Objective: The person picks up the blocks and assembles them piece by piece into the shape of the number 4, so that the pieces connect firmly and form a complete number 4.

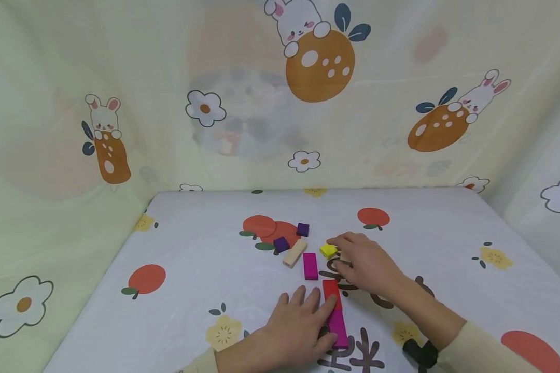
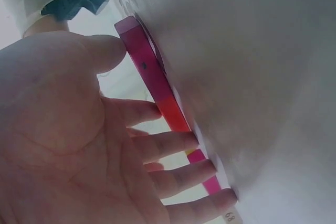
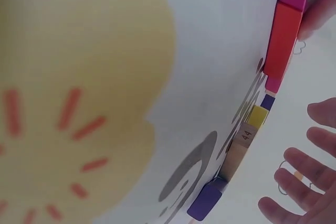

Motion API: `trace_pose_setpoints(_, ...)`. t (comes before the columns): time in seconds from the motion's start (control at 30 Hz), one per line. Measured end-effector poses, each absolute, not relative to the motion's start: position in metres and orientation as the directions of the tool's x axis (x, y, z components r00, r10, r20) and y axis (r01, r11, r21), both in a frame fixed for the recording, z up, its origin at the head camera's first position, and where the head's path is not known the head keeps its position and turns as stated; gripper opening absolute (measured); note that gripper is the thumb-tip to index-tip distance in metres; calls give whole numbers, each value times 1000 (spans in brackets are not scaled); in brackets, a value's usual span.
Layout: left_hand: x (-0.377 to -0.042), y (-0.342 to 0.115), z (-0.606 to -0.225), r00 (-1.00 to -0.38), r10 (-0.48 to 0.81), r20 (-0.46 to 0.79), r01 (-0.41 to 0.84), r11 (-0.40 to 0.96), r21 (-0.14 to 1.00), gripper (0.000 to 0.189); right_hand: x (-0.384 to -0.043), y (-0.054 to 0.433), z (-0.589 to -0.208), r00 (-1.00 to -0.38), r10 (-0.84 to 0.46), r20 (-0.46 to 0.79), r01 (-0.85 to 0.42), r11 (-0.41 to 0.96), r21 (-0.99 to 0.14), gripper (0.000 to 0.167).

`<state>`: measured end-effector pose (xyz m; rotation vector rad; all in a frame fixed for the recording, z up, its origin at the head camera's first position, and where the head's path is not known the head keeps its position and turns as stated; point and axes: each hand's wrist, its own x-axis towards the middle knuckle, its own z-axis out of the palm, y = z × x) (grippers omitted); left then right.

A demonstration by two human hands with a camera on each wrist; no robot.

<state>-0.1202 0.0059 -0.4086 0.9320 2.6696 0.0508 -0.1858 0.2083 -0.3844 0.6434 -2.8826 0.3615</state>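
Left hand (image 1: 295, 324) lay low, fingers spread, thumb against a long magenta block (image 1: 338, 330), forefinger against a red block (image 1: 331, 288) set end to end with it. Right hand (image 1: 369, 262) hung beside a small, squat yellow block (image 1: 329, 252), fingers apart; contact unclear. All sat on the table (image 1: 182, 311), well in from its left, right and far edges; colours solid, bright.

Head view: light was soft, counter (image 1: 191, 254) evenly lit | Left wrist: left grip (image 2: 94, 135) was shaded, counter dim, upper left washed out | Right wrist: near flower print (image 3: 115, 45) was blurred
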Motion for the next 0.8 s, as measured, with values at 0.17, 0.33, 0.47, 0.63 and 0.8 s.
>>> trace_pose_setpoints(0.17, -120, 6, -408, -740, 611, -281, 601, 789, 132, 73, -193, 208, -382, -917, -345, 201, -383, 901, -201, 48)
trace_pose_setpoints(0.33, -120, 6, -407, -741, 610, -282, 598, 790, 137, 73, -199, 207, -379, -926, -320, 198, -358, 912, -200, 47)
trace_pose_setpoints(0.47, -119, 5, -408, -744, 604, -286, 591, 794, 138, 73, -202, 205, -379, -932, -315, 180, -349, 914, -207, 48)
trace_pose_setpoints(0.63, -119, 5, -409, -744, 604, -287, 594, 794, 132, 73, -206, 203, -383, -939, -305, 158, -333, 921, -200, 48)
trace_pose_setpoints(0.8, -118, 4, -409, -745, 605, -282, 596, 793, 127, 73, -211, 200, -385, -948, -302, 103, -316, 930, -186, 47)
